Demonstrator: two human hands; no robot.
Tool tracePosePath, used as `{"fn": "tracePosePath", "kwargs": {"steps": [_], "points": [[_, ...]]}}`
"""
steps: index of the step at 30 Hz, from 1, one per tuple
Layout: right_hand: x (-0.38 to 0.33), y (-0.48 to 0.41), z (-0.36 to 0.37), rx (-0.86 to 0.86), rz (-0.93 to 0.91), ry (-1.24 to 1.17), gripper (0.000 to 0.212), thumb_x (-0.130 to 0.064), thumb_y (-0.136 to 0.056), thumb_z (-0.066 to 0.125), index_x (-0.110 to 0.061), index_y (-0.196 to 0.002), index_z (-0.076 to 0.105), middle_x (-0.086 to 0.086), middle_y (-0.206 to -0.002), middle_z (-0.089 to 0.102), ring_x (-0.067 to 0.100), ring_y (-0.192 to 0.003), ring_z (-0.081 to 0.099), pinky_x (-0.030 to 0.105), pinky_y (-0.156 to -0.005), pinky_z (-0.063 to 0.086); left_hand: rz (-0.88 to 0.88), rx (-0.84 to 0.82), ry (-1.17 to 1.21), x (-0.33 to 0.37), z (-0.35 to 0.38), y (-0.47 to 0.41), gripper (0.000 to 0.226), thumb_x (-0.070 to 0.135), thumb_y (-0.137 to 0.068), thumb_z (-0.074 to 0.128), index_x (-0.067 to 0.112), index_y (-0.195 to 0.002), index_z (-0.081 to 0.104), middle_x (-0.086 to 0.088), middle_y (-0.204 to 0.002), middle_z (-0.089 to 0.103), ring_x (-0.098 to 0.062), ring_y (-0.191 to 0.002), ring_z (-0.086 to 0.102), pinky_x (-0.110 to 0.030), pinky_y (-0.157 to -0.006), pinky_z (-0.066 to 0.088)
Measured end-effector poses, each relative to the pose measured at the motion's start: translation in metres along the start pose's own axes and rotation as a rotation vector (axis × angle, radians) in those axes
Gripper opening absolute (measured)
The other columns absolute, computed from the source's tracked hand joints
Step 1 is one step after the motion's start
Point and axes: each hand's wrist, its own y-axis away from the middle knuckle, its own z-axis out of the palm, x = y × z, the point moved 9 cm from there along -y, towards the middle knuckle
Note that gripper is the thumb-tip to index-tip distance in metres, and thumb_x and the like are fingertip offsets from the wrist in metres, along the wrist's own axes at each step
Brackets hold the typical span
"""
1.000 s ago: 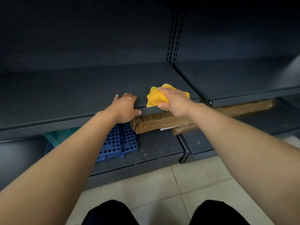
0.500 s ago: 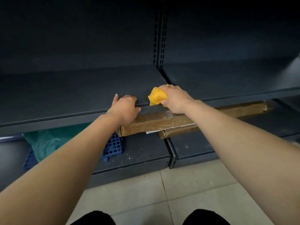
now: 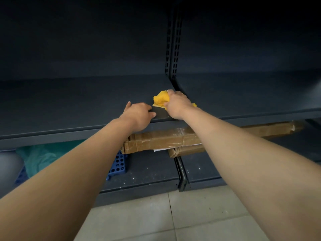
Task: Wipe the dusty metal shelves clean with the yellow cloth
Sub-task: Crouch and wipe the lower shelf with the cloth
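The yellow cloth (image 3: pixel 160 100) is being gripped in a bunch by the right hand (image 3: pixel 177 105), its fingers curled over it, and is being pressed onto the dark metal shelf (image 3: pixel 69 105) just in front of the foot of the slotted upright (image 3: pixel 172 49). The left hand (image 3: pixel 139 115) is being rested on the same shelf, left of the upright and near the front edge, fingers loosely bent and holding nothing. Below the upright, taped cardboard boxes (image 3: pixel 156 140) are being kept on the bottom shelf. Further left of it, a blue perforated crate (image 3: pixel 118 165) is being partly covered by a green bag (image 3: pixel 38 157).
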Motion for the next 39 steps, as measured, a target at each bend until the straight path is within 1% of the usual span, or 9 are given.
{"fn": "tracePosePath", "kwargs": {"steps": [6, 9, 12, 15, 19, 24, 30, 34, 39], "points": [[-0.001, -0.028, -0.002, 0.014, -0.076, 0.002, 0.049, -0.021, -0.098, 0.044, -0.017, -0.144, 0.027, 0.013, -0.143, 0.036, 0.034, -0.13, 0.037, 0.041, -0.106, 0.031, -0.024, -0.038, -0.046, 0.014, 0.004, -0.017, 0.048, 0.035, -0.101, 0.032, 0.016, -0.144, 0.033, -0.007, -0.152, 0.029, -0.023, -0.142, 0.023, -0.045, -0.117, 0.002], [0.001, -0.037, -0.02, 0.149, -0.123, -0.006, 0.054, -0.011, -0.094, 0.047, -0.018, -0.144, 0.028, 0.011, -0.142, 0.036, 0.032, -0.129, 0.037, 0.039, -0.106, 0.03, -0.036, -0.062, -0.012, 0.013, 0.007, -0.018, 0.051, 0.034, -0.101, 0.031, 0.019, -0.149, 0.021, -0.001, -0.158, 0.016, -0.018, -0.146, 0.008, -0.046, -0.117, -0.003], [0.003, -0.052, -0.039, 0.271, -0.156, 0.103, 0.061, -0.011, -0.092, 0.051, -0.018, -0.146, 0.025, 0.011, -0.146, 0.034, 0.033, -0.135, 0.03, 0.043, -0.115, 0.02, -0.064, -0.069, -0.027, 0.012, 0.01, -0.021, 0.052, 0.033, -0.102, 0.029, 0.021, -0.15, 0.016, 0.001, -0.159, 0.01, -0.016, -0.146, 0.004, -0.047, -0.117, -0.005], [0.016, -0.073, -0.028, 0.098, -0.103, 0.146, 0.061, -0.02, -0.094, 0.049, -0.022, -0.148, 0.021, 0.008, -0.153, 0.028, 0.032, -0.143, 0.017, 0.047, -0.118, 0.012, -0.084, -0.073, -0.043, 0.013, 0.011, -0.022, 0.051, 0.031, -0.102, 0.029, 0.021, -0.15, 0.014, 0.001, -0.159, 0.009, -0.016, -0.147, 0.003, -0.048, -0.117, -0.006], [0.03, -0.075, -0.01, -0.112, -0.016, 0.109, 0.059, -0.037, -0.097, 0.038, -0.026, -0.15, 0.017, 0.007, -0.154, 0.029, 0.033, -0.14, 0.027, 0.044, -0.116, 0.018, -0.089, -0.078, -0.037, 0.013, 0.012, -0.02, 0.051, 0.031, -0.102, 0.028, 0.021, -0.15, 0.013, 0.002, -0.159, 0.007, -0.016, -0.147, 0.002, -0.048, -0.116, -0.007], [0.038, -0.049, -0.011, -0.092, -0.023, 0.105, 0.06, -0.041, -0.097, 0.036, -0.024, -0.15, 0.017, 0.007, -0.154, 0.029, 0.032, -0.139, 0.03, 0.041, -0.112, 0.025, -0.079, -0.075, -0.053, 0.014, 0.011, -0.018, 0.051, 0.031, -0.103, 0.027, 0.02, -0.15, 0.013, 0.001, -0.159, 0.006, -0.016, -0.147, 0.001, -0.049, -0.116, -0.006], [0.042, -0.008, -0.009, -0.076, -0.04, 0.107, 0.053, -0.04, -0.095, 0.039, -0.023, -0.145, 0.029, 0.009, -0.145, 0.042, 0.033, -0.132, 0.039, 0.04, -0.107, 0.03, -0.062, -0.077, -0.144, 0.014, 0.012, -0.017, 0.049, 0.023, -0.104, 0.027, 0.019, -0.15, 0.012, -0.002, -0.159, 0.004, -0.019, -0.147, 0.0, -0.052, -0.114, -0.003], [0.044, 0.013, -0.01, -0.059, -0.017, 0.101, 0.049, -0.039, -0.095, 0.041, -0.024, -0.141, 0.034, 0.008, -0.141, 0.046, 0.033, -0.128, 0.042, 0.04, -0.103, 0.033, -0.03, -0.056, -0.227, 0.014, 0.013, -0.013, 0.045, 0.018, -0.104, 0.027, 0.021, -0.149, 0.021, -0.005, -0.158, 0.009, -0.022, -0.146, 0.004, -0.054, -0.114, -0.001], [0.037, 0.032, -0.009, -0.056, 0.042, 0.12, 0.052, -0.035, -0.098, 0.04, -0.025, -0.147, 0.026, 0.007, -0.147, 0.04, 0.032, -0.133, 0.037, 0.041, -0.108, 0.03, 0.023, 0.018, -0.074, 0.005, 0.007, 0.005, 0.043, 0.021, -0.103, 0.026, 0.016, -0.146, 0.03, -0.003, -0.155, 0.023, -0.02, -0.144, 0.016, -0.05, -0.115, -0.005]]}}
